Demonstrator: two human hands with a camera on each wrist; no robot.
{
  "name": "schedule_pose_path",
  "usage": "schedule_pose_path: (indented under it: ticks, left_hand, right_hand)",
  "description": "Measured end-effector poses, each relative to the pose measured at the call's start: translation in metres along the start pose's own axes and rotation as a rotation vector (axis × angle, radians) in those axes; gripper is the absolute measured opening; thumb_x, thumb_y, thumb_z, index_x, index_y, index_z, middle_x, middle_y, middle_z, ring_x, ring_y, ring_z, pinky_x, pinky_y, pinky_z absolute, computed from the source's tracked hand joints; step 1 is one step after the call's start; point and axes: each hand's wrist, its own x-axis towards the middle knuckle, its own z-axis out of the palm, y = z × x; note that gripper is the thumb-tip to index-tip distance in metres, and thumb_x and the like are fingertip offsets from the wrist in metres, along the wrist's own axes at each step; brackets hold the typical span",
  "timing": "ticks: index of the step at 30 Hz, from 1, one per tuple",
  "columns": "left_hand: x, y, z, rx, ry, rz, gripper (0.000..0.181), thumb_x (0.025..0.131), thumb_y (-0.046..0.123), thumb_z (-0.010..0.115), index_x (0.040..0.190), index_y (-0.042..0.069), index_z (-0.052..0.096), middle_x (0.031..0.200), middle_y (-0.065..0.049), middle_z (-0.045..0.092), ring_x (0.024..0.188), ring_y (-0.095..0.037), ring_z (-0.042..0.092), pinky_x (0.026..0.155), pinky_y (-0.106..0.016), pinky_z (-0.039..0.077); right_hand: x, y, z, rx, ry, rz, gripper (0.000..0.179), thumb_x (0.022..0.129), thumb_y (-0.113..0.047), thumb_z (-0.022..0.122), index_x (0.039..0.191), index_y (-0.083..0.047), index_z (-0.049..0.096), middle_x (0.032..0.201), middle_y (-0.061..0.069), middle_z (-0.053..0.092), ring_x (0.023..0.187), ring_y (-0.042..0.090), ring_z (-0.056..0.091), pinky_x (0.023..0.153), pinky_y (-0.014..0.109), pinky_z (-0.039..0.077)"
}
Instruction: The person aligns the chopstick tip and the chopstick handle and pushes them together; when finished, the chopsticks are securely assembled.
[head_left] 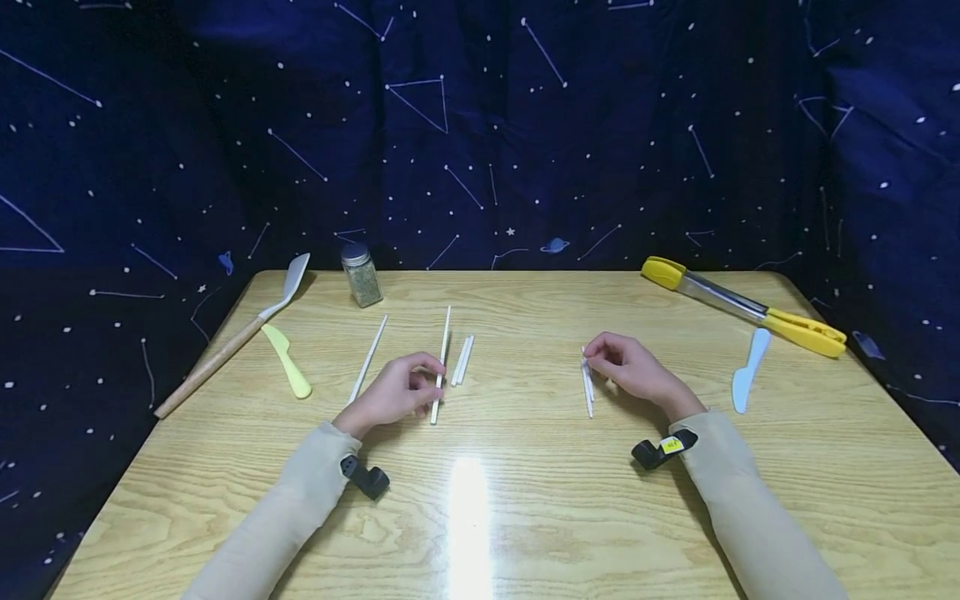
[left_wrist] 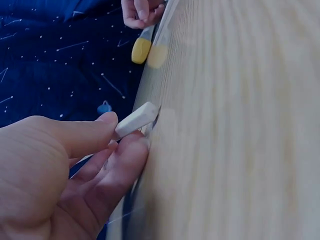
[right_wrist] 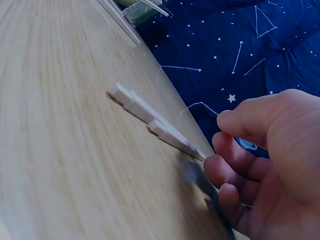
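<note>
In the head view my left hand [head_left: 401,387] pinches a long white chopstick [head_left: 445,337] between thumb and fingers. Its squared near end [left_wrist: 137,120] pokes out past the thumb in the left wrist view. Another chopstick [head_left: 369,358] lies just left of that hand, partly hidden by the wrist. A pair of short white sticks [head_left: 463,360] rests on the table to the right of the held chopstick. My right hand [head_left: 630,367] is over the far end of more short white sticks [right_wrist: 150,117], its fingers loosely bent and the thumb apart from them.
On the wooden table [head_left: 540,517], a spatula [head_left: 232,343], a yellow spreader knife [head_left: 287,362] and a seasoning jar [head_left: 362,275] are at the left. Yellow-tipped tongs [head_left: 738,304] and a blue spreader knife [head_left: 750,371] lie at the right. A starry curtain [head_left: 480,150] hangs behind.
</note>
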Motion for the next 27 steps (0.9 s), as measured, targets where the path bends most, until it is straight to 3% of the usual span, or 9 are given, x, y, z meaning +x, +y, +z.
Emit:
schedule_pose_path:
  ticks: [5, 8, 12, 15, 19, 22, 27]
  left_hand:
    - [-0.002, 0.000, -0.013, 0.191, 0.056, 0.052, 0.028, 0.083, 0.000, 0.071, 0.108, -0.005, 0.061, 0.087, -0.012, 0.064, 0.063, -0.010, 0.052, 0.055, -0.022, 0.046]
    - [-0.003, -0.002, -0.023, 0.294, 0.053, 0.054, 0.027, 0.082, 0.004, 0.074, 0.105, -0.003, 0.063, 0.088, -0.010, 0.063, 0.065, -0.010, 0.048, 0.058, -0.022, 0.041]
    - [-0.007, -0.005, -0.034, 0.342, 0.020, 0.021, 0.026, 0.081, 0.007, 0.075, 0.103, -0.001, 0.064, 0.084, -0.008, 0.064, 0.066, -0.012, 0.050, 0.061, -0.023, 0.041]
    - [-0.010, -0.006, -0.038, 0.361, 0.013, 0.009, 0.028, 0.081, 0.008, 0.076, 0.103, -0.001, 0.063, 0.088, -0.009, 0.066, 0.071, -0.014, 0.053, 0.066, -0.025, 0.043]
    - [-0.011, -0.007, -0.041, 0.405, 0.042, 0.031, 0.031, 0.079, 0.010, 0.078, 0.104, -0.001, 0.064, 0.087, -0.009, 0.066, 0.078, -0.020, 0.053, 0.074, -0.030, 0.039]
    - [-0.011, -0.009, -0.044, 0.464, 0.072, 0.054, 0.032, 0.077, 0.012, 0.080, 0.103, 0.000, 0.065, 0.082, -0.006, 0.063, 0.079, -0.020, 0.047, 0.075, -0.031, 0.035]
    - [-0.015, -0.010, -0.046, 0.530, 0.089, 0.064, 0.033, 0.075, 0.013, 0.082, 0.101, 0.000, 0.067, 0.084, -0.006, 0.061, 0.080, -0.020, 0.045, 0.073, -0.031, 0.037]
  right_hand:
    - [-0.001, 0.004, 0.002, -0.012, 0.006, -0.013, 0.012, 0.094, -0.009, 0.058, 0.104, 0.000, 0.061, 0.087, 0.008, 0.057, 0.077, 0.013, 0.049, 0.069, 0.022, 0.040]
    - [-0.004, 0.004, 0.005, -0.034, 0.024, -0.024, 0.012, 0.094, -0.009, 0.058, 0.103, -0.002, 0.061, 0.087, 0.006, 0.055, 0.076, 0.011, 0.047, 0.067, 0.022, 0.039]
    - [-0.008, 0.003, 0.009, -0.045, 0.041, -0.065, 0.011, 0.096, -0.011, 0.057, 0.101, -0.003, 0.061, 0.087, 0.006, 0.056, 0.075, 0.009, 0.046, 0.065, 0.022, 0.038]
    - [-0.014, -0.010, 0.010, -0.033, 0.032, -0.073, 0.012, 0.097, -0.010, 0.055, 0.100, 0.001, 0.061, 0.087, 0.010, 0.058, 0.074, 0.011, 0.046, 0.065, 0.022, 0.039]
    - [-0.018, -0.012, 0.008, -0.014, 0.030, -0.062, 0.015, 0.098, -0.011, 0.054, 0.102, 0.002, 0.061, 0.086, 0.011, 0.057, 0.073, 0.009, 0.046, 0.064, 0.023, 0.040]
    - [-0.015, 0.002, 0.010, 0.004, 0.046, -0.067, 0.016, 0.099, -0.016, 0.055, 0.102, -0.002, 0.062, 0.085, 0.008, 0.057, 0.072, 0.008, 0.047, 0.064, 0.022, 0.040]
    - [-0.015, 0.006, 0.013, 0.027, 0.057, -0.066, 0.015, 0.098, -0.018, 0.055, 0.100, -0.004, 0.062, 0.083, 0.007, 0.058, 0.072, 0.008, 0.050, 0.064, 0.022, 0.042]
